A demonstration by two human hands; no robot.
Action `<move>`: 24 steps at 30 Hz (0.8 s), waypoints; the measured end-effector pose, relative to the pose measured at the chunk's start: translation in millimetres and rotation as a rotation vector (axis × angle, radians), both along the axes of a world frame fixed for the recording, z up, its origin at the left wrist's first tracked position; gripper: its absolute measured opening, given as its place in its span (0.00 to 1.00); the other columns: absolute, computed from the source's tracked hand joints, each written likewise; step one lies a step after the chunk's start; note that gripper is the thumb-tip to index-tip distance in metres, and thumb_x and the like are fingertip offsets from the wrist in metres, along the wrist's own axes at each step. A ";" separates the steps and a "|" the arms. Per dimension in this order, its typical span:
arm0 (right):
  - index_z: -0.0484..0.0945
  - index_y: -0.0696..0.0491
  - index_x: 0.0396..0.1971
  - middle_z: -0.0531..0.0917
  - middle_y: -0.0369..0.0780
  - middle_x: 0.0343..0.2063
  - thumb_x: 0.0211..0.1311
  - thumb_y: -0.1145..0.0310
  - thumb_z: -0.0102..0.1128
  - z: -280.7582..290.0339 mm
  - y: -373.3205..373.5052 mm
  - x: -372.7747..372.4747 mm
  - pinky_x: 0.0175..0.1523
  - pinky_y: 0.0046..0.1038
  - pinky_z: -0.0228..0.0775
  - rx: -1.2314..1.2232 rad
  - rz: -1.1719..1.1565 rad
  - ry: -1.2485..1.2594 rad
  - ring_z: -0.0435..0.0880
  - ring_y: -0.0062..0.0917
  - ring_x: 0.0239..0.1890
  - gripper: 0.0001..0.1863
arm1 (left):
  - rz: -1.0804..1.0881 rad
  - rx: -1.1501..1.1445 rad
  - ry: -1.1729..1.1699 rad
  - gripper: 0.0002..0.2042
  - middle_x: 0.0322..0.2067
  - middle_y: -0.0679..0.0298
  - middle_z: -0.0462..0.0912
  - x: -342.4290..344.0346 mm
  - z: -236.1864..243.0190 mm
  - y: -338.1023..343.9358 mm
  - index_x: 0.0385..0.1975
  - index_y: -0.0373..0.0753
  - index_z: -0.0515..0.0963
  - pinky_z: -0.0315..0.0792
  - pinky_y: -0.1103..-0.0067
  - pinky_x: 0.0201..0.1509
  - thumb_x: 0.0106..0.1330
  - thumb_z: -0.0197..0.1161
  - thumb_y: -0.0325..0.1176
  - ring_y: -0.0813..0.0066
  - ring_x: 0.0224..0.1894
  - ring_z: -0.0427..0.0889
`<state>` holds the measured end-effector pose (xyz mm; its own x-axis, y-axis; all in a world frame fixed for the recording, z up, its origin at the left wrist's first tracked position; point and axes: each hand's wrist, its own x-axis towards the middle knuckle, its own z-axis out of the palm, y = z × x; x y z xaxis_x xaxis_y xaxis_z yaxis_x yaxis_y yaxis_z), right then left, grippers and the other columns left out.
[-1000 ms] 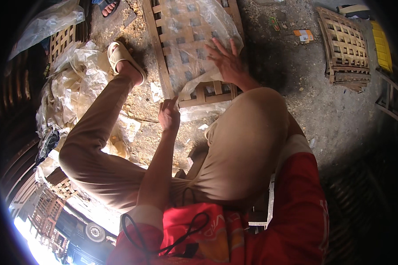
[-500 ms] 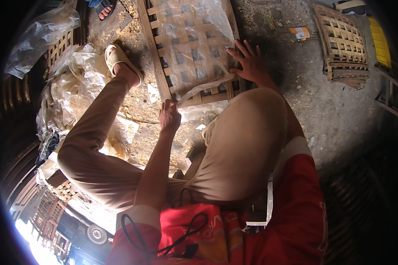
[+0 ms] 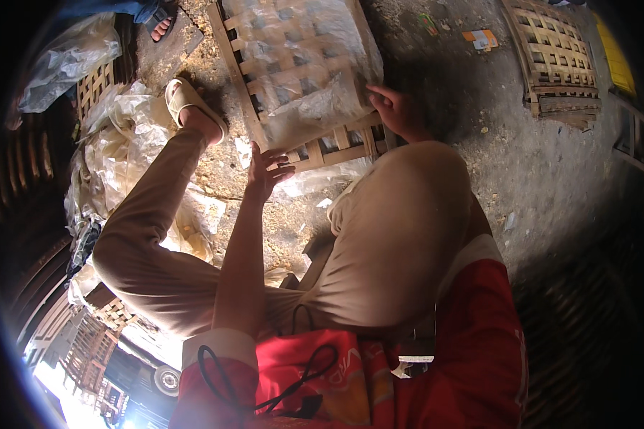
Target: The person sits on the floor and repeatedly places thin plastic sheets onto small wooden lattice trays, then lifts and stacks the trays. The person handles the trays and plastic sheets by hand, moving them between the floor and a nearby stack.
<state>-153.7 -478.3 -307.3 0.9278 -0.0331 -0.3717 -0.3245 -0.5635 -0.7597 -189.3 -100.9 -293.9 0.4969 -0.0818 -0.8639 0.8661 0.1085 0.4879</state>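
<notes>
A woven bamboo tray (image 3: 325, 154) with a wooden frame lies on the ground ahead of me. A clear plastic sheet (image 3: 293, 64) covers most of it, leaving the slats along its near edge bare. At the tray's near left corner is my left hand (image 3: 262, 175), its fingers spread and holding nothing that I can see. My right hand (image 3: 401, 114) is at the tray's right side, index finger stretched toward the sheet's edge. The other fingers of that hand are partly hidden in shade. More plastic (image 3: 322, 179) shows under the tray's near end.
Crumpled plastic sheets (image 3: 118, 143) are heaped at the left, by my sandalled foot (image 3: 193, 107). Another person's sandalled foot (image 3: 157, 21) stands at the far left. A stack of woven trays (image 3: 554, 61) lies at the far right, beside a yellow object (image 3: 614, 53). Litter dots the ground.
My left hand has let go at the tray's near left corner and its fingers have spread. The sheet's loose near edge now lies flatter and farther up the tray. My right hand's fingers have drawn in.
</notes>
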 end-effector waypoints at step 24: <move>0.83 0.48 0.49 0.76 0.40 0.62 0.55 0.86 0.54 48.5 33.3 52.3 0.64 0.40 0.69 -0.167 0.398 -0.626 0.72 0.37 0.65 0.24 | -0.803 0.475 -0.421 0.16 0.28 0.62 0.81 15.8 14.6 -40.5 0.31 0.38 0.79 0.76 0.76 0.33 0.47 0.81 0.32 0.71 0.29 0.80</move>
